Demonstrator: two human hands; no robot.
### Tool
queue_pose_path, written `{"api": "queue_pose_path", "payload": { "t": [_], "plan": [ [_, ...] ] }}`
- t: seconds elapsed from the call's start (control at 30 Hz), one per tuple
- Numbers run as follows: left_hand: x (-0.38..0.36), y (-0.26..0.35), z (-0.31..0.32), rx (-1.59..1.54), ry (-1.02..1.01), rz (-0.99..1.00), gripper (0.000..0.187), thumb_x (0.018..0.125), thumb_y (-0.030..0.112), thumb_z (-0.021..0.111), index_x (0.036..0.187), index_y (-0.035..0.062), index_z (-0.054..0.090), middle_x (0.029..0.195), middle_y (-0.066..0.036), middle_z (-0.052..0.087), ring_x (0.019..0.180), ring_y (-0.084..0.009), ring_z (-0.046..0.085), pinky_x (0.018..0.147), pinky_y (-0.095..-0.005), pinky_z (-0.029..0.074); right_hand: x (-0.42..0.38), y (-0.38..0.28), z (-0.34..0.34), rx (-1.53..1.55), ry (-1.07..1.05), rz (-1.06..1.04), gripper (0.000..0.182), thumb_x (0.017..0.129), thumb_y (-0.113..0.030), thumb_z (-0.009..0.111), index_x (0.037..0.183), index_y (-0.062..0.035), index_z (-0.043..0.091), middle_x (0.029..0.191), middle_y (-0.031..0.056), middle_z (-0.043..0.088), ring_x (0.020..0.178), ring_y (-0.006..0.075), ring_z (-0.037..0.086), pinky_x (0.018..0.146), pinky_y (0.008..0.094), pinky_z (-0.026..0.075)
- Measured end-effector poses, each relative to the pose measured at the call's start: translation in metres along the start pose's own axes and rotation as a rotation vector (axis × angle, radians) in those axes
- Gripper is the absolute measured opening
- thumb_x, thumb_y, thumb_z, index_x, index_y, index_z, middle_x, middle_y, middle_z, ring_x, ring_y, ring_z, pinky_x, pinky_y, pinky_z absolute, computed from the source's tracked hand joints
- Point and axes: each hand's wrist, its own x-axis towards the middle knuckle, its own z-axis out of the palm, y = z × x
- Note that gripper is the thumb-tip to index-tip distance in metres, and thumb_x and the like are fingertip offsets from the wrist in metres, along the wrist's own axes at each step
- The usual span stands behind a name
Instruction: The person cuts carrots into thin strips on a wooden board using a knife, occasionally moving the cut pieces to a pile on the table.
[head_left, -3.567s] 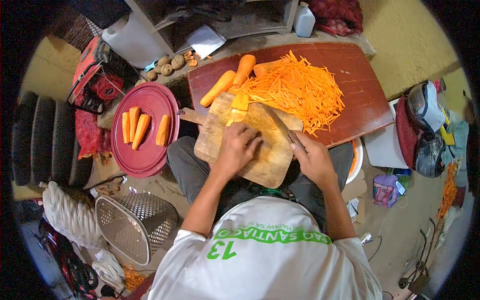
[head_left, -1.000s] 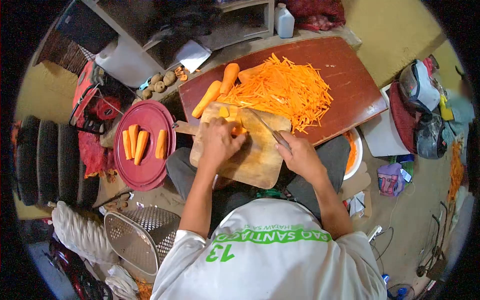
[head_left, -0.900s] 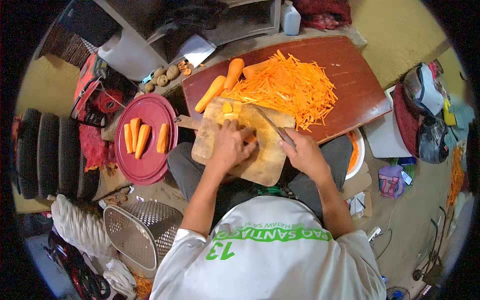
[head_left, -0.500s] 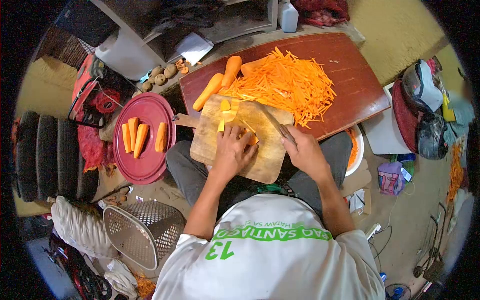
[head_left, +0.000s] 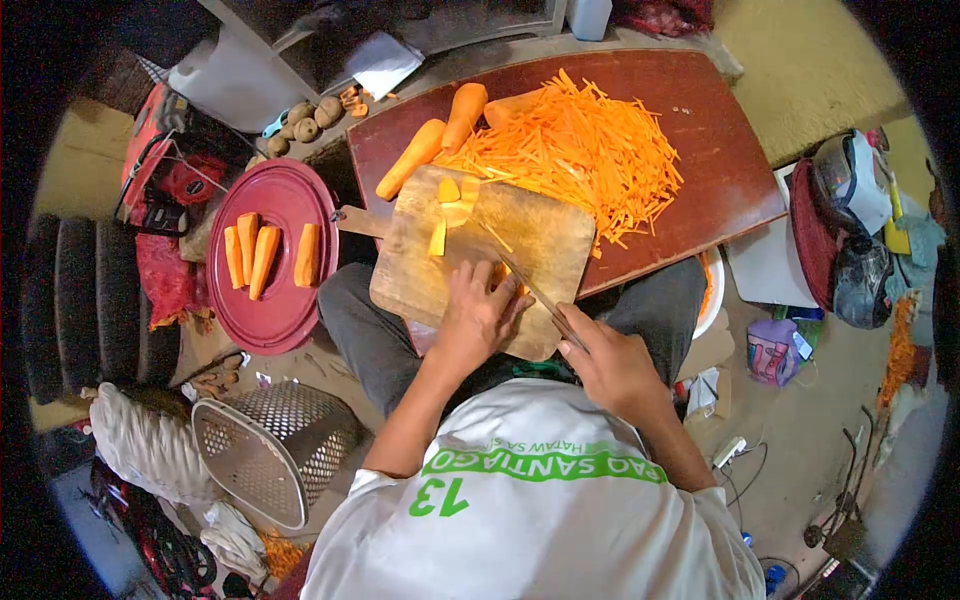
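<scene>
My left hand point(head_left: 478, 305) presses with bent fingers on a carrot piece point(head_left: 522, 291), mostly hidden under the fingertips, on the wooden cutting board point(head_left: 410, 270). A knife point(head_left: 535, 288) is gripped in my right hand point(head_left: 612, 362), its blade slanting up and left beside the left fingertips. A thin carrot strip point(head_left: 496, 238) lies near the blade's tip. Several flat carrot slices point(head_left: 455, 208) rest at the board's upper left. The board sits over my lap, against the red table point(head_left: 720, 190). Beyond it are a heap of carrot strips point(head_left: 600, 160) and peeled carrots point(head_left: 412, 160).
At left, several peeled carrots point(head_left: 264, 262) lie on a round red lid point(head_left: 310, 200). A plastic basket point(head_left: 280, 440) stands lower left, and a white bucket point(head_left: 713, 300) is by my right knee. Potatoes point(head_left: 306, 128) lie beyond the lid.
The knife has come down closer to me and its blade now lies beside my left fingertips. Both hands sit slightly lower on the board. The whole view has shifted a little.
</scene>
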Motion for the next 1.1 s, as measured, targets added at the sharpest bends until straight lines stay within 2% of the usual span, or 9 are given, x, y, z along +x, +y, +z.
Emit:
{"api": "queue_pose_path", "payload": {
  "t": [0.2,0.3,0.4,0.6,0.7,0.9,1.0,1.1],
  "plan": [
    [-0.007,-0.009,0.009,-0.010,-0.006,0.048,0.030,0.086,0.017,0.083,0.113,0.0042,0.078,0.118,-0.014,0.065,0.106,-0.0380,0.057,0.088,-0.0515,0.046,-0.010,-0.013,-0.017,-0.089,-0.044,-0.078,0.051,0.104,-0.016,0.067,0.152,-0.0041,0.052,0.106,0.0232,0.075,0.096,0.0415,0.075,0.075,0.0520,0.060],
    [-0.004,-0.008,0.003,0.004,-0.037,0.060,0.031,0.085,0.015,0.082,0.114,0.0056,0.079,0.120,-0.013,0.067,0.107,-0.0375,0.057,0.089,-0.0522,0.045,-0.008,-0.021,-0.017,-0.161,-0.109,-0.006,0.048,0.104,-0.016,0.067,0.149,-0.0032,0.054,0.101,0.0222,0.074,0.092,0.0399,0.076,0.073,0.0525,0.061],
    [-0.005,-0.009,0.004,0.012,-0.050,0.066,0.033,0.084,0.013,0.081,0.117,0.0060,0.078,0.122,-0.013,0.068,0.108,-0.0371,0.057,0.090,-0.0520,0.044,0.007,-0.010,-0.004,-0.133,-0.105,-0.028,0.048,0.104,-0.015,0.067,0.149,-0.0051,0.053,0.104,0.0231,0.075,0.092,0.0427,0.075,0.072,0.0543,0.060],
    [-0.008,-0.012,0.004,0.012,-0.079,0.083,0.037,0.085,0.011,0.079,0.121,0.0036,0.077,0.124,-0.013,0.068,0.110,-0.0366,0.058,0.091,-0.0509,0.044,0.060,-0.005,0.010,0.016,0.068,-0.181,0.041,0.106,-0.017,0.065,0.143,-0.0085,0.052,0.112,0.0245,0.075,0.097,0.0490,0.072,0.073,0.0576,0.058],
    [-0.007,-0.010,-0.002,0.000,-0.066,0.083,0.037,0.085,0.010,0.078,0.120,0.0025,0.077,0.124,-0.013,0.067,0.112,-0.0367,0.058,0.092,-0.0504,0.044,0.044,-0.013,-0.004,-0.013,-0.058,-0.033,0.037,0.106,-0.018,0.063,0.140,-0.0080,0.052,0.110,0.0240,0.075,0.098,0.0480,0.073,0.076,0.0578,0.058],
    [-0.009,-0.016,0.004,-0.039,-0.026,0.090,0.036,0.084,0.010,0.078,0.119,0.0026,0.078,0.122,-0.012,0.067,0.114,-0.0365,0.058,0.094,-0.0499,0.045,0.007,-0.016,-0.017,-0.093,-0.208,0.075,0.040,0.106,-0.016,0.062,0.143,-0.0081,0.050,0.107,0.0233,0.074,0.100,0.0453,0.074,0.078,0.0568,0.058],
    [-0.012,-0.018,0.005,-0.050,-0.042,0.101,0.034,0.083,0.010,0.078,0.116,0.0031,0.079,0.121,-0.011,0.067,0.112,-0.0359,0.058,0.094,-0.0498,0.044,0.025,-0.006,0.001,0.014,-0.062,-0.099,0.040,0.106,-0.017,0.064,0.142,-0.0076,0.051,0.108,0.0232,0.074,0.100,0.0448,0.074,0.077,0.0561,0.058],
    [-0.012,-0.019,0.004,-0.032,-0.053,0.101,0.032,0.082,0.010,0.077,0.113,0.0035,0.079,0.119,-0.010,0.067,0.110,-0.0353,0.058,0.094,-0.0499,0.044,0.052,-0.012,0.010,-0.029,-0.019,-0.110,0.037,0.105,-0.016,0.065,0.139,-0.0076,0.054,0.109,0.0224,0.074,0.099,0.0445,0.074,0.075,0.0557,0.058]
  ]
}}
